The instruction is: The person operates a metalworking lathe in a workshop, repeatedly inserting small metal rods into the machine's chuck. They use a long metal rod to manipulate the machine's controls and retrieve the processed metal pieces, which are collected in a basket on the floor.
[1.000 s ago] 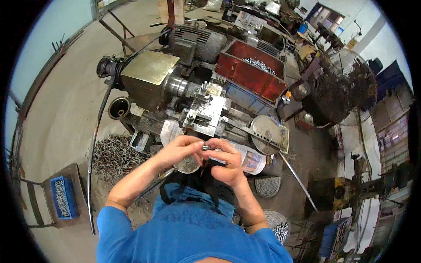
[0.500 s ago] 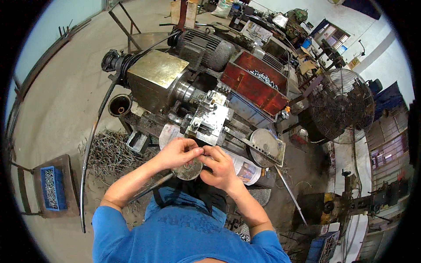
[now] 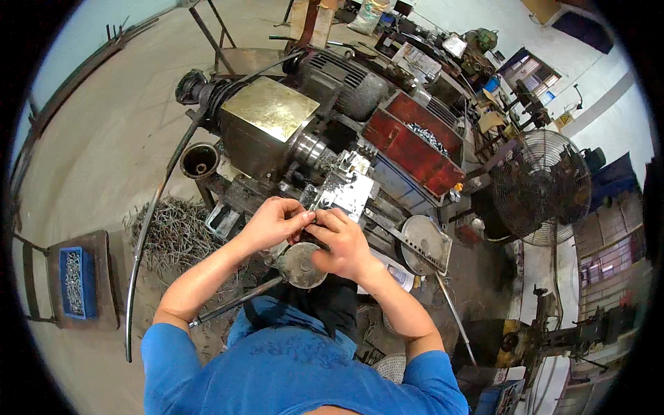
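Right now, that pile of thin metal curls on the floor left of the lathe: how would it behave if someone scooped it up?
The pile of metal curls looks like loose, tangled wiry strands, so it would likely lift as a springy clump and shed bits. Probably light for its bulk, given the gaps between strands. The thin ends look sharp, so bare hands may snag. Both hands are busy at the lathe.

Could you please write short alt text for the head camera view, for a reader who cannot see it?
Seen from above, a person in a blue shirt brings the left hand and right hand together, fingertips meeting over something too small to make out, in front of a metalworking machine. A round metal handwheel lies below the hands, a red tray behind, a fan at right.
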`<state>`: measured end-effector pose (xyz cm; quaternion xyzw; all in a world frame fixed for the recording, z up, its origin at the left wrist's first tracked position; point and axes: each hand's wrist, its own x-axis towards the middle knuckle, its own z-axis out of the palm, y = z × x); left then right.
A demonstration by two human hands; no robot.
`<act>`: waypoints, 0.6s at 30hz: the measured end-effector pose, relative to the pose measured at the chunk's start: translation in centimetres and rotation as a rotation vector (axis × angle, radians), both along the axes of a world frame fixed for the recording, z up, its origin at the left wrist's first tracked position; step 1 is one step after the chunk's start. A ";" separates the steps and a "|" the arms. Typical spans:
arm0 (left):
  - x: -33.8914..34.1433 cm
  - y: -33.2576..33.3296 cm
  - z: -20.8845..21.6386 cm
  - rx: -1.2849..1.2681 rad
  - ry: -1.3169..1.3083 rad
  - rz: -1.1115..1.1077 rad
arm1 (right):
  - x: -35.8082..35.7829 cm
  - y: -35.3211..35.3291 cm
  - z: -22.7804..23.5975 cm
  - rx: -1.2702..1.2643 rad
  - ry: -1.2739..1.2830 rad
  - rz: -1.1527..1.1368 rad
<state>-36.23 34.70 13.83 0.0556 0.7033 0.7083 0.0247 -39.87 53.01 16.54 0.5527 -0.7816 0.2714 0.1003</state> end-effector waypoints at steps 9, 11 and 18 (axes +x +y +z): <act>0.1 -0.5 0.3 -0.056 0.024 -0.021 | -0.4 -0.3 0.5 0.021 -0.070 0.025; 0.0 -0.5 0.4 -0.062 0.015 -0.038 | -0.6 -0.3 0.5 0.017 -0.064 0.027; 1.0 -5.9 1.9 -0.214 0.008 0.098 | -3.6 0.1 0.5 0.066 0.035 -0.119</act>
